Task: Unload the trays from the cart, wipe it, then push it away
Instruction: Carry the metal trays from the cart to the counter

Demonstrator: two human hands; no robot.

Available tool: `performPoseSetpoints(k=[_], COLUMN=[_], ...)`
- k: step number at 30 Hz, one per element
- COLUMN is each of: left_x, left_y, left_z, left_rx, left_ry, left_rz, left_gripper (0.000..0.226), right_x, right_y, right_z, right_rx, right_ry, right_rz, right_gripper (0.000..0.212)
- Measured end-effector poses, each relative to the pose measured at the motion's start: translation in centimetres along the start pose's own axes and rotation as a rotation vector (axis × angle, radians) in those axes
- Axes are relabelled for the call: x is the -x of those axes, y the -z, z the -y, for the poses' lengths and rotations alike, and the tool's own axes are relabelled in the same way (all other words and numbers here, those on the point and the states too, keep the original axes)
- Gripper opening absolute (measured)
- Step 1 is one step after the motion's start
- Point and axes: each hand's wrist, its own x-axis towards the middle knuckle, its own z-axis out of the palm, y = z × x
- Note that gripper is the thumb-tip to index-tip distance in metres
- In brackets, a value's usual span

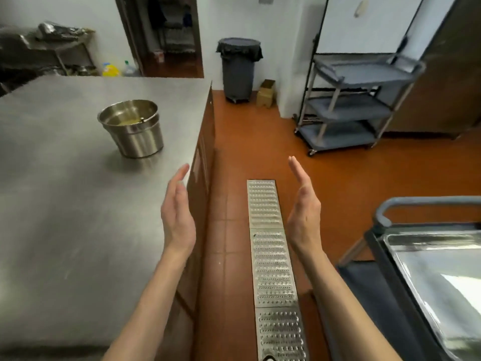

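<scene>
I see both hands empty, left hand and right hand flat open, palms facing, over the floor beside the bench; tray on cart, right of bench

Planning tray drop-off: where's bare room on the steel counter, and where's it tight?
Steel counter is bare nearly everywhere: the whole near half up to the left hand, plus the far strip behind the metal bucket. Only the bucket occupies it. Tight spot: the aisle between counter edge and cart holding the tray.
</scene>
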Motion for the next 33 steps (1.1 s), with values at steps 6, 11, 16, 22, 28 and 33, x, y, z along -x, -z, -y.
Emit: performPoseSetpoints(k=[6,11,16,22,28,33], left_x=[-0.3,0.6,2.6,4.5,5.8,6.7], left_y=[-12.8,-22.2,-29.8,-38.0,-45.8,-50.6], left_z=[0.5,-0.1,-0.1,1.0,1.6,3.0], left_rx=[0.101,0.159,0.202,0.258,0.292,0.336], left_ry=[-0.008,-0.026,-0.022,-0.017,0.013,0.030], left_rz=[0.242,0.380,0.511,0.781,1.010,1.191], left_gripper=[0.057,0.051,0.048,0.051,0.053,0.055], right_x=[-1.5,-2.0,-1.8,-0.7,0.1,0.9], right_y=[10.1,15.9,20.8,26.2,30.0,31.9], right_z=[-4.4,-7.1,-8.8,-10.9,-12.6,-13.9], right_rx=[0.108,0.157,0.242,0.279,0.351,0.424], right_ry=[-0.085,-0.148,-0.219,-0.293,-0.343,-0.375], right_rz=[-0.208,-0.365,-0.525,-0.729,-0.962,-1.110], right_gripper=[0.066,0.070,0.079,0.067,0.064,0.068])
